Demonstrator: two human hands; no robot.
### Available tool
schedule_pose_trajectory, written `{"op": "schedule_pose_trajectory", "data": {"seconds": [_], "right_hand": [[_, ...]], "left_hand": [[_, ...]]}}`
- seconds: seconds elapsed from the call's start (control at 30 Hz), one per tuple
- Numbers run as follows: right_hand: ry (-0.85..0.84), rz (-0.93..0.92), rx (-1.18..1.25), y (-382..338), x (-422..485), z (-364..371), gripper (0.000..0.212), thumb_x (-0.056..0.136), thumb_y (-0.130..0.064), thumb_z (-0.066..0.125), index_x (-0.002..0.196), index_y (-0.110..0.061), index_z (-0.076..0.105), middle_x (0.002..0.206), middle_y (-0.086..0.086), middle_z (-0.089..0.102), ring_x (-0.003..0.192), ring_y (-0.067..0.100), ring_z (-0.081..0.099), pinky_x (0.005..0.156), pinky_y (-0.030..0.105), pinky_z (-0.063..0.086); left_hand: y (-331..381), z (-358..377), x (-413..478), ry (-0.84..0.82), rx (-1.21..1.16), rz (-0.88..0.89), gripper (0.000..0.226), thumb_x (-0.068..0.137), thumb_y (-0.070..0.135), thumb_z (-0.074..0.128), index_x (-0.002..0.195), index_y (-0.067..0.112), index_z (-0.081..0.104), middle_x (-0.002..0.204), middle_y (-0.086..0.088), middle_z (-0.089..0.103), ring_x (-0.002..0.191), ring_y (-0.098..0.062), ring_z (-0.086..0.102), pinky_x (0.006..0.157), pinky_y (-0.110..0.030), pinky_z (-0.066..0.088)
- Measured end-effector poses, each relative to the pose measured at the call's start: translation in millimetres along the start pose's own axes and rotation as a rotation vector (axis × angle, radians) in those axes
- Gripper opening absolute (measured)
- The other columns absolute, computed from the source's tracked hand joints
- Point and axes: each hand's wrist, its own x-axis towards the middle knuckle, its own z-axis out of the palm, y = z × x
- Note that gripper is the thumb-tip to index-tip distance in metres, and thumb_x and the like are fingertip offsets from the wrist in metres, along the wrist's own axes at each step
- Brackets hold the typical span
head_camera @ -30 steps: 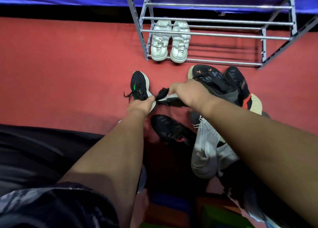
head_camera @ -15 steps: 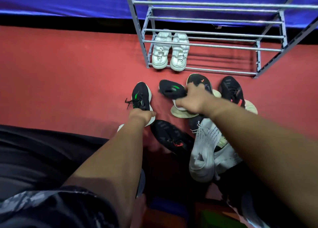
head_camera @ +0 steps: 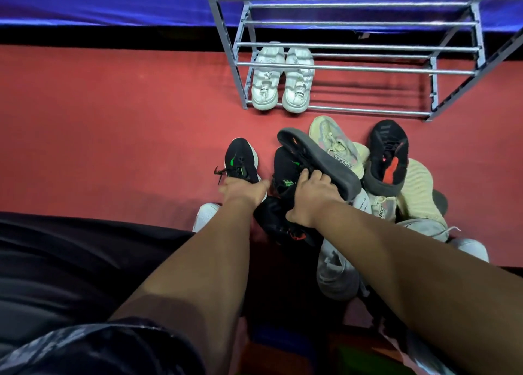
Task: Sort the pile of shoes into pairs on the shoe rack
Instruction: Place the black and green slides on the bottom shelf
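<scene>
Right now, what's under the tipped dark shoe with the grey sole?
A black shoe with green marks, heel at the right hand. Its right side and whatever lies below are hidden.

Both forearms were bare from the elbows to the left hand (head_camera: 243, 189) and the right hand (head_camera: 308, 202) near the middle of the frame. A short dark sleeve (head_camera: 99, 346), mottled with a blurred grey-and-white print, covered the left upper arm in the lower left corner. Above it, along the left edge, smooth black fabric (head_camera: 70, 261) with soft, faintly shiny folds seemingly clothed a leg.
</scene>
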Motion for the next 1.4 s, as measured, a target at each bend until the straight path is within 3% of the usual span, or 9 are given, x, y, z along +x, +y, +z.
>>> {"op": "schedule_pose_trajectory", "data": {"seconds": [0.2, 0.3, 0.4, 0.5, 0.6, 0.77, 0.93, 1.03, 1.4], "right_hand": [[0.027, 0.083, 0.182, -3, -1, -25, 0.100, 0.080, -0.068, 0.068, 0.154, -0.009, 0.037, 0.150, 0.020, 0.043, 0.137, 0.043, 0.044, 0.113, 0.049, 0.040], [0.005, 0.127, 0.441, -4, -7, -69, 0.082, 0.075, -0.056, 0.069, 0.141, -0.010, 0.053, 0.137, 0.018, 0.059, 0.122, 0.039, 0.060, 0.098, 0.041, 0.052], [-0.038, 0.057, 0.684, 6, -17, -124, 0.036, 0.071, -0.037, 0.072, 0.096, -0.011, 0.067, 0.090, 0.009, 0.067, 0.072, 0.028, 0.065, 0.063, 0.030, 0.053], [0.027, 0.078, 0.820, 26, -21, -157, 0.036, 0.064, -0.036, 0.072, 0.093, -0.015, 0.067, 0.092, 0.009, 0.064, 0.074, 0.031, 0.066, 0.069, 0.043, 0.064], [0.156, 0.077, 0.834, 54, -18, -165, 0.029, 0.068, -0.035, 0.072, 0.086, -0.014, 0.065, 0.084, 0.005, 0.065, 0.070, 0.027, 0.061, 0.064, 0.034, 0.055], [0.397, 0.123, 0.726, 114, 1, -126, 0.060, 0.059, -0.055, 0.065, 0.108, -0.021, 0.068, 0.107, 0.008, 0.059, 0.094, 0.026, 0.060, 0.080, 0.033, 0.051], [0.505, 0.210, 0.718, 173, 14, -97, 0.045, 0.072, -0.046, 0.068, 0.107, -0.018, 0.070, 0.097, 0.003, 0.056, 0.111, 0.032, 0.055, 0.097, 0.038, 0.049], [0.546, 0.314, 0.615, 202, 30, -91, 0.055, 0.073, -0.054, 0.066, 0.114, -0.017, 0.064, 0.119, 0.013, 0.060, 0.116, 0.040, 0.054, 0.102, 0.044, 0.046], [0.620, 0.303, 0.739, 268, 119, -99, 0.054, 0.081, -0.048, 0.070, 0.121, -0.013, 0.061, 0.123, 0.009, 0.058, 0.119, 0.036, 0.052, 0.101, 0.039, 0.042]], "left_hand": [[19, -15, -1, -0.101, 0.096, -0.029, 0.120, 0.048, 0.058, 0.094, 0.148, 0.010, 0.050, 0.140, -0.007, 0.060, 0.125, -0.027, 0.063, 0.107, -0.037, 0.053], [54, -42, -12, -0.158, 0.216, 0.062, 0.035, 0.081, 0.038, 0.082, 0.092, 0.012, 0.061, 0.107, -0.004, 0.064, 0.092, -0.023, 0.063, 0.090, -0.033, 0.057], [96, -71, -31, -0.139, 0.337, 0.184, 0.024, 0.098, 0.029, 0.071, 0.098, 0.010, 0.057, 0.114, -0.011, 0.056, 0.101, -0.028, 0.055, 0.096, -0.039, 0.051], [110, -74, -32, -0.001, 0.328, 0.232, 0.059, 0.079, 0.039, 0.084, 0.125, 0.011, 0.060, 0.126, -0.008, 0.062, 0.110, -0.029, 0.064, 0.090, -0.035, 0.055], [123, -61, -36, 0.097, 0.134, 0.257, 0.093, 0.063, 0.044, 0.090, 0.142, 0.010, 0.055, 0.134, -0.010, 0.060, 0.113, -0.029, 0.067, 0.088, -0.032, 0.058], [136, -20, -43, -0.029, 0.004, 0.439, 0.084, 0.070, 0.048, 0.087, 0.137, 0.007, 0.058, 0.130, -0.009, 0.065, 0.110, -0.030, 0.068, 0.084, -0.030, 0.052], [150, 33, -42, -0.177, -0.140, 0.512, 0.053, 0.071, 0.048, 0.081, 0.110, 0.012, 0.074, 0.102, -0.003, 0.077, 0.088, -0.022, 0.072, 0.064, -0.026, 0.048], [172, 60, -38, -0.196, -0.141, 0.520, 0.042, 0.074, 0.042, 0.075, 0.105, 0.014, 0.073, 0.097, -0.003, 0.076, 0.090, -0.025, 0.073, 0.074, -0.031, 0.055], [273, 156, 8, -0.110, -0.070, 0.669, 0.084, 0.069, 0.067, 0.069, 0.121, 0.002, 0.061, 0.121, -0.014, 0.063, 0.105, -0.033, 0.066, 0.085, -0.044, 0.060]]}}
